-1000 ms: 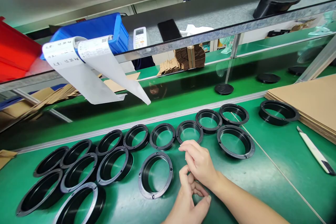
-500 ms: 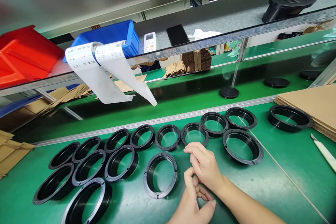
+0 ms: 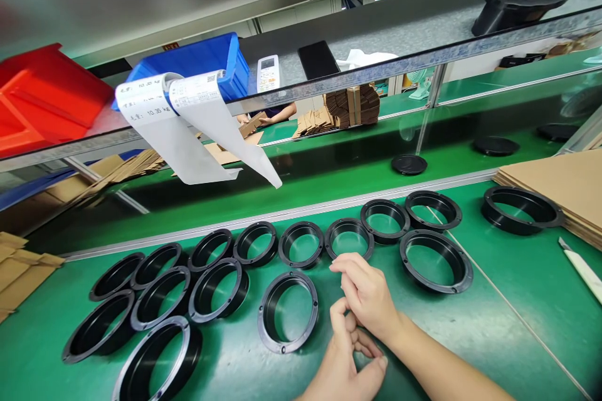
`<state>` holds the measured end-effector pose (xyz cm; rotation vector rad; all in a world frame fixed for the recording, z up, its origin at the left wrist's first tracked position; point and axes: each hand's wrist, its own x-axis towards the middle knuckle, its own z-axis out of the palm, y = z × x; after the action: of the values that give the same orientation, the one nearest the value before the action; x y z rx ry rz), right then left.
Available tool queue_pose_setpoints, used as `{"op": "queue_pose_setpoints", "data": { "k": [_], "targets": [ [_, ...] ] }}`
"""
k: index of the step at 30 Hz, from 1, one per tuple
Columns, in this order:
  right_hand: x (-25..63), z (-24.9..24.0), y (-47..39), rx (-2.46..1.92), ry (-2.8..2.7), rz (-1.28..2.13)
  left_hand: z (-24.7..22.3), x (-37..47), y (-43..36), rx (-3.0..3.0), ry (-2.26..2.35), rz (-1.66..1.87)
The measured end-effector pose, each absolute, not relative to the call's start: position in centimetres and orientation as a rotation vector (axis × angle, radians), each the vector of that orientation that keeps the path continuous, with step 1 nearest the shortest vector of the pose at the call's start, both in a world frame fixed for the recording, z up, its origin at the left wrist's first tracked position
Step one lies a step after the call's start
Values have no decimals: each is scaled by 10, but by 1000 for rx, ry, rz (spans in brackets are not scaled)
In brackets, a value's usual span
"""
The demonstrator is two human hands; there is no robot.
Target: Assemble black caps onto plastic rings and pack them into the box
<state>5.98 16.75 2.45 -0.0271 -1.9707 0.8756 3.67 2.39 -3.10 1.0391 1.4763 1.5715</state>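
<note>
My right hand (image 3: 369,294) is over the bench with its fingers bent and closed, holding no part that I can see. Below it, my left hand (image 3: 345,354) has loosely curled fingers, its thumb apart from them and nothing between. The fingers of both hands touch. Left of them a black flanged ring (image 3: 267,332) rests on the green bench (image 3: 244,363). Another black ring (image 3: 348,225) lies just beyond my right fingertips, partly covered by them. Off to the right is one more flanged ring (image 3: 463,276).
Several black rings (image 3: 190,357) stand on the left. A utility knife (image 3: 583,269) and cardboard sheets (image 3: 555,175) lie at right. The shelf overhead bears a red bin (image 3: 51,94), a blue bin (image 3: 197,56), label rolls (image 3: 197,131) and a phone (image 3: 317,61). Beyond, a person's arm (image 3: 282,114) shows.
My hands and the rings stay put; the view shifts very slightly. Behind the shelf, the other person's arms have come further into sight with a brown piece of cardboard.
</note>
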Motion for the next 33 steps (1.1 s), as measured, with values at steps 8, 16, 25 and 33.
{"op": "queue_pose_setpoints", "data": {
  "k": [8, 16, 25, 33],
  "targets": [
    [60, 25, 167, -34, -1968, 874, -30, 37, 25, 1025, 1484, 1558],
    [59, 27, 168, -28, -1964, 855, -28, 36, 25, 1008, 1501, 1532],
    [60, 27, 168, -26, -1967, 856, -27, 38, 25, 1004, 1506, 1542],
    [59, 26, 168, -25, -1968, 846, -38, 35, 26, 1013, 1502, 1544]
  ]
}}
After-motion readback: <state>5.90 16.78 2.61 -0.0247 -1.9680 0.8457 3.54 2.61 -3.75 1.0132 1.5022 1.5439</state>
